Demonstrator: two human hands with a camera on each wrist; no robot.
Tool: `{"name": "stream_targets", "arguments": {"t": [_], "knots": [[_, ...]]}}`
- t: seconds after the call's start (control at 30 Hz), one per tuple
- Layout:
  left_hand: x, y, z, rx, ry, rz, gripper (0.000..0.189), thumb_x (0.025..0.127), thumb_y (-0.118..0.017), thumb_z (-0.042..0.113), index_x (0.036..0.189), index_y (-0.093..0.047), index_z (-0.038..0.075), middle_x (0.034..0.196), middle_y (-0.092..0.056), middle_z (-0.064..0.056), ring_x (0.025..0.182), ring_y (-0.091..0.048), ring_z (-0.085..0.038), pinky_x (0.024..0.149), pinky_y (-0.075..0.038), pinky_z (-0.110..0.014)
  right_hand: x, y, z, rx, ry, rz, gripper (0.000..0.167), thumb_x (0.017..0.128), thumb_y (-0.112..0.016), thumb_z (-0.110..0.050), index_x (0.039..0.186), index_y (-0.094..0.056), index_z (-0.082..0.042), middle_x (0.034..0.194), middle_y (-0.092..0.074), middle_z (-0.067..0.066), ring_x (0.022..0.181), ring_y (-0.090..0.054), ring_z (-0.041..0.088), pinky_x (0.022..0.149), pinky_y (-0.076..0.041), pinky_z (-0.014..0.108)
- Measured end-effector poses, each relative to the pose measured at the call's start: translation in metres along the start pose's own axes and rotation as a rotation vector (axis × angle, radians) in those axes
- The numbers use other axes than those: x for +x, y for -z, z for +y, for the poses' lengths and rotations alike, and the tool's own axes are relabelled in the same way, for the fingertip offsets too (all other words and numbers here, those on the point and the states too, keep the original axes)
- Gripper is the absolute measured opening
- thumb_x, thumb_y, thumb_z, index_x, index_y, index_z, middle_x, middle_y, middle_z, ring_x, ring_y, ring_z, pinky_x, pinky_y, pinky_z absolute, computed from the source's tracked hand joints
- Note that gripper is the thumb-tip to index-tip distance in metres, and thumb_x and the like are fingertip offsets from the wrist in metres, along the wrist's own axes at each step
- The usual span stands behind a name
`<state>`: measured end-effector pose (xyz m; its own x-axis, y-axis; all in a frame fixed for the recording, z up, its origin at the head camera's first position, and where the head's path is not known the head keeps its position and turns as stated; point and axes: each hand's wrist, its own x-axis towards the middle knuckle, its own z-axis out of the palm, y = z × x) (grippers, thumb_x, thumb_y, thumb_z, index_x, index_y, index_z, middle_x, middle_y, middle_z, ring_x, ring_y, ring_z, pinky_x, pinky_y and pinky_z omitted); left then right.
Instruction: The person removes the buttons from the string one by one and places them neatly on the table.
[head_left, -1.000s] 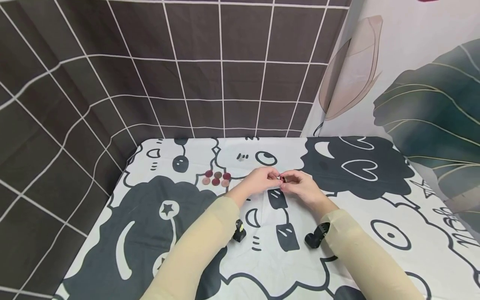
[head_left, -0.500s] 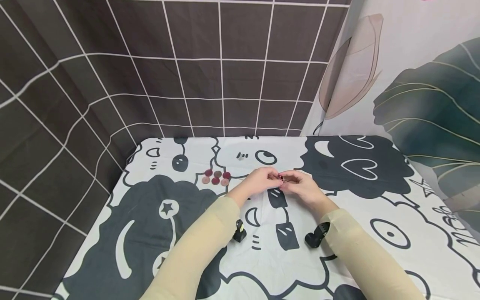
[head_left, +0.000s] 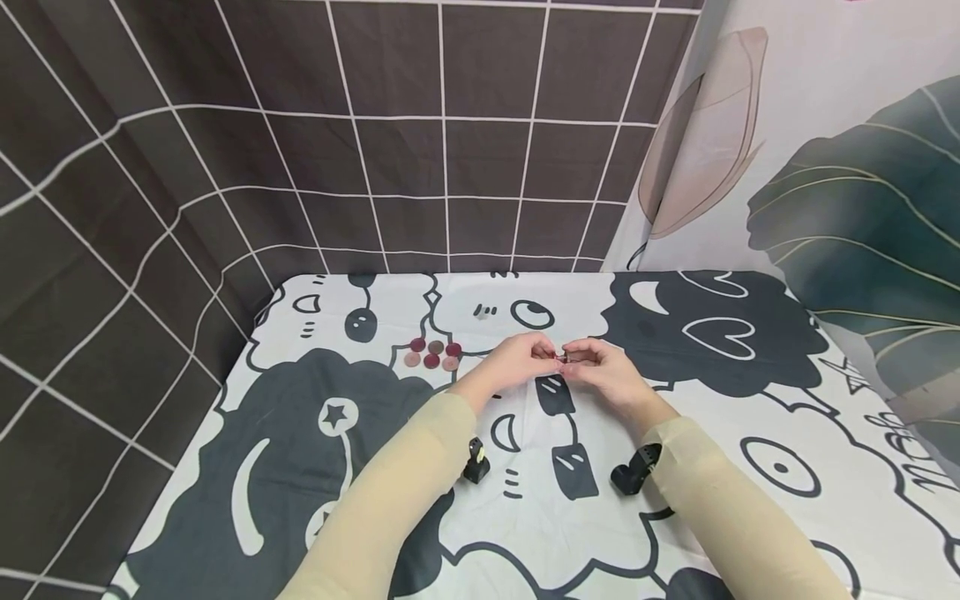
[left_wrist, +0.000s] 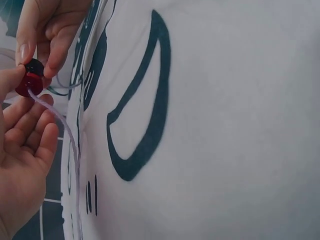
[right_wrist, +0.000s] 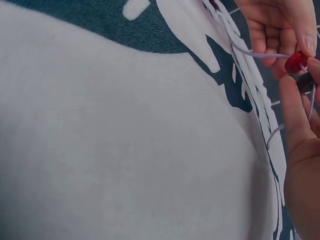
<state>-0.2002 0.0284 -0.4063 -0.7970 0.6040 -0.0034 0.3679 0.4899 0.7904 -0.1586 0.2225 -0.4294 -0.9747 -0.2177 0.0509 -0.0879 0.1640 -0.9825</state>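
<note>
Both hands meet over the far middle of the cloth-covered table in the head view. My left hand [head_left: 517, 360] pinches a red button [left_wrist: 30, 85] between thumb and fingertips, its other fingers spread beneath. A thin lilac cord [left_wrist: 65, 125] comes off the red button and trails down past the hand. Opposite it, my right hand [head_left: 603, 371] pinches a dark button [right_wrist: 305, 82] by its edge, face to face with the red one. The cord shows on both sides of the pair in the right wrist view. Fingers partly hide both buttons.
Left of the hands lie several round buttons [head_left: 432, 361] in dark red, pink and brown, set in two rows. The table cloth [head_left: 510, 533] has black and white cartoon prints. A dark grid curtain [head_left: 480, 158] stands behind, and a leaf-print curtain [head_left: 862, 208] at right.
My right fingertips have drawn slightly away from the left ones, and the dark button now shows between them. The buttons lying on the cloth have not moved.
</note>
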Motion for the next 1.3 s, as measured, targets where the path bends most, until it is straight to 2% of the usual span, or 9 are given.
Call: {"name": "stream_targets", "arguments": {"t": [0.1,0.33,0.47,0.7,0.9,1.07,1.3], "knots": [[-0.001,0.001,-0.001,-0.012,0.004,0.008,0.020,0.087,-0.066,0.024,0.101,-0.062,0.011,0.091,-0.064,0.004,0.085,-0.059,-0.008,0.078,-0.045,-0.022,0.000,0.001,-0.001,-0.017,0.000,0.007,0.043,0.083,-0.066,0.001,0.119,-0.049,0.016,0.111,-0.056,0.030,0.086,-0.064,0.007,0.076,-0.050,0.020],[-0.003,0.003,-0.005,0.005,0.026,0.034,0.022,0.085,-0.069,0.020,0.102,-0.059,0.010,0.093,-0.064,0.003,0.086,-0.058,-0.009,0.077,-0.045,-0.022,0.000,0.003,0.000,-0.068,-0.011,0.030,0.043,0.081,-0.069,-0.001,0.117,-0.052,0.013,0.103,-0.061,0.018,0.082,-0.063,0.006,0.072,-0.051,0.021],[-0.004,0.005,-0.007,0.003,0.032,0.049,0.023,0.084,-0.070,0.019,0.102,-0.058,0.010,0.092,-0.062,0.002,0.085,-0.058,-0.009,0.078,-0.045,-0.022,0.000,0.005,0.002,-0.092,-0.027,0.036,0.045,0.080,-0.070,-0.004,0.118,-0.053,0.012,0.105,-0.061,0.019,0.082,-0.064,0.006,0.072,-0.051,0.021],[-0.005,0.011,-0.008,-0.009,0.028,0.064,0.024,0.084,-0.070,0.022,0.102,-0.057,0.012,0.094,-0.059,0.002,0.086,-0.056,-0.010,0.079,-0.044,-0.023,0.000,0.005,0.001,-0.027,-0.028,0.041,0.043,0.082,-0.068,0.000,0.119,-0.051,0.014,0.100,-0.062,0.013,0.080,-0.065,0.007,0.072,-0.052,0.022],[-0.010,0.016,-0.016,-0.021,0.051,0.083,0.024,0.085,-0.069,0.022,0.102,-0.056,0.012,0.094,-0.058,0.001,0.086,-0.054,-0.011,0.076,-0.045,-0.023,-0.001,0.005,0.002,0.032,-0.015,0.033,0.044,0.083,-0.065,0.004,0.120,-0.047,0.018,0.102,-0.061,0.021,0.080,-0.065,0.007,0.073,-0.052,0.023],[-0.013,0.019,-0.021,-0.013,0.061,0.105,0.023,0.085,-0.069,0.021,0.102,-0.056,0.011,0.094,-0.059,0.000,0.085,-0.055,-0.012,0.076,-0.045,-0.023,-0.001,0.007,0.004,0.020,-0.022,0.040,0.043,0.083,-0.065,0.003,0.119,-0.048,0.017,0.102,-0.062,0.020,0.081,-0.064,0.007,0.073,-0.052,0.023],[-0.018,0.025,-0.022,0.013,0.077,0.103,0.024,0.086,-0.069,0.022,0.103,-0.057,0.010,0.094,-0.059,0.000,0.085,-0.055,-0.013,0.076,-0.045,-0.023,-0.003,0.009,0.006,-0.009,-0.046,0.049,0.043,0.083,-0.068,-0.002,0.120,-0.050,0.013,0.104,-0.062,0.021,0.082,-0.064,0.007,0.073,-0.052,0.022]]}}
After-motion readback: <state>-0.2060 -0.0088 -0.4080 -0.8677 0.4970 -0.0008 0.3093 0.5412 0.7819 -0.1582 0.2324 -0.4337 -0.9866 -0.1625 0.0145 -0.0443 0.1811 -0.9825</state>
